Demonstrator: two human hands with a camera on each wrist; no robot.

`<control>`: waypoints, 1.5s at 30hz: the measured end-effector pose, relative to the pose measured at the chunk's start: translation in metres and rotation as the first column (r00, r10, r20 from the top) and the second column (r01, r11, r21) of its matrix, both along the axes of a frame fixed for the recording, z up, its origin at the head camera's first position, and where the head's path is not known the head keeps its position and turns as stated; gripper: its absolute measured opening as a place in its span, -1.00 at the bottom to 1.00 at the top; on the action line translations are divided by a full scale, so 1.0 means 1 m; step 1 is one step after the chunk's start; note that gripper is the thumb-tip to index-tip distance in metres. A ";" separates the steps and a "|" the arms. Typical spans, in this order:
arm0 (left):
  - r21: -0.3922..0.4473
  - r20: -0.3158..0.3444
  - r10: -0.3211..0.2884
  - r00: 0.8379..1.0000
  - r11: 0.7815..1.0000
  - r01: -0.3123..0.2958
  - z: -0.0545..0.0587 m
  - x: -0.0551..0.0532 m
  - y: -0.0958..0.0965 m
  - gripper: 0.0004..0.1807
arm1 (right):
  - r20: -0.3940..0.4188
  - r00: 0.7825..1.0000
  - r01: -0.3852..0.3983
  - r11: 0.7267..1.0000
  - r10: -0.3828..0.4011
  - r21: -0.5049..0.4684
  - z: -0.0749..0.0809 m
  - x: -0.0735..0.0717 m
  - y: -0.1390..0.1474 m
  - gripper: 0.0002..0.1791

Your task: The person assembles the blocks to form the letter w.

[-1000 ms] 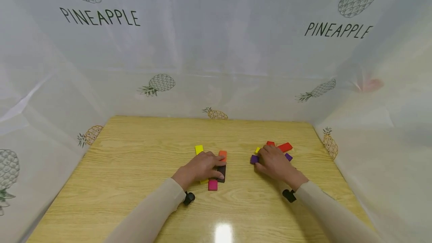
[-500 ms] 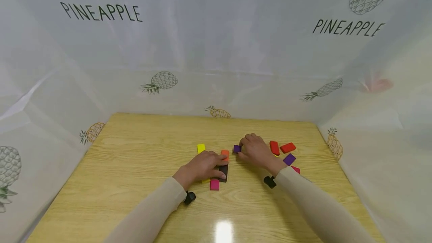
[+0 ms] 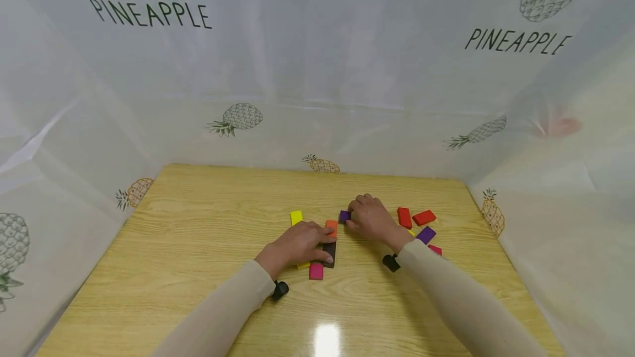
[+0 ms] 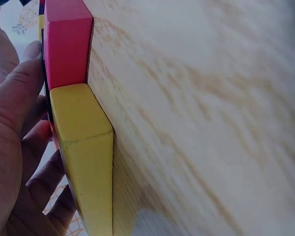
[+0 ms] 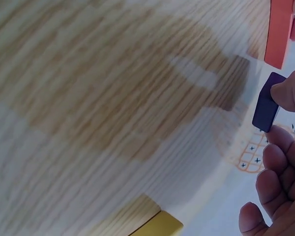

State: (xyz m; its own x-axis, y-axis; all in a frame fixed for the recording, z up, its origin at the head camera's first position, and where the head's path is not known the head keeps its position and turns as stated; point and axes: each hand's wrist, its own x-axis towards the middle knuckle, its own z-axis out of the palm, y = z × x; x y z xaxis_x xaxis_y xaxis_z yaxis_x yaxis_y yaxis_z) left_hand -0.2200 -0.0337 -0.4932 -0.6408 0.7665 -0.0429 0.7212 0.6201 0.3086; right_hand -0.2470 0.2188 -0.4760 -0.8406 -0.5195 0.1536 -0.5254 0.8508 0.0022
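Your right hand [image 3: 372, 219] pinches a small purple block [image 3: 344, 216], thumb on its face, a fingertip at its lower end in the right wrist view. Block sits just right of center in the head frame, near the orange block [image 3: 331, 227], with a gap between. Can't tell if it's off the table [image 3: 213, 225]. Your left hand [image 3: 301, 244] lies loosely over the block cluster, a fingertip on the orange block, thumb on the black block [image 3: 329, 256]; not wrapped around anything. Under the palm: hidden.

Likely trouble: push the small purple block in too hard and the orange block could skew, since only light fingertips seem to brace it. Pinch looks small, so the piece may twist or slip. Left thumb drifting could open the seam beside the magenta block [image 3: 316, 271], which touches the lower yellow block [image 3: 303, 265] in the left wrist view. Right sleeve [image 3: 436, 269] passes close to the loose pink block [image 3: 435, 249]; a low elbow might drag it.

Edges: far table edge and plastic sheet [image 3: 317, 59] are well above the blocks in frame. Bare wood runs left of your left hand and along bottom center. Tightest spot: between your two hands.
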 end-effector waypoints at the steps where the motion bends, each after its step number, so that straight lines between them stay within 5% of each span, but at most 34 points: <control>1: 0.003 0.002 0.000 1.000 1.000 0.000 0.000 0.000 0.000 -0.31 | 0.000 1.000 -0.004 1.000 0.004 0.005 0.000 -0.001 -0.001 -0.69; 27: -0.009 0.023 0.014 1.000 1.000 -0.014 0.007 0.002 0.003 -0.33 | 0.026 0.999 -0.042 0.999 0.042 -0.009 -0.008 -0.009 -0.003 -0.68; 45: -0.022 0.045 0.034 0.998 0.999 -0.033 0.008 0.004 0.004 -0.31 | 0.087 0.996 0.031 0.996 -0.024 -0.084 -0.008 -0.003 0.006 -0.60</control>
State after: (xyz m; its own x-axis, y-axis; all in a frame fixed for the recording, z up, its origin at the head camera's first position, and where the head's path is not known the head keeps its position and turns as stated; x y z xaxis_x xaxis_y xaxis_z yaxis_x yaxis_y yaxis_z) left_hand -0.2160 -0.0298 -0.4856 -0.6631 0.7433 -0.0886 0.6855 0.6505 0.3269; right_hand -0.2496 0.2251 -0.4844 -0.8663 -0.4841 0.1235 -0.4970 0.8601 -0.1147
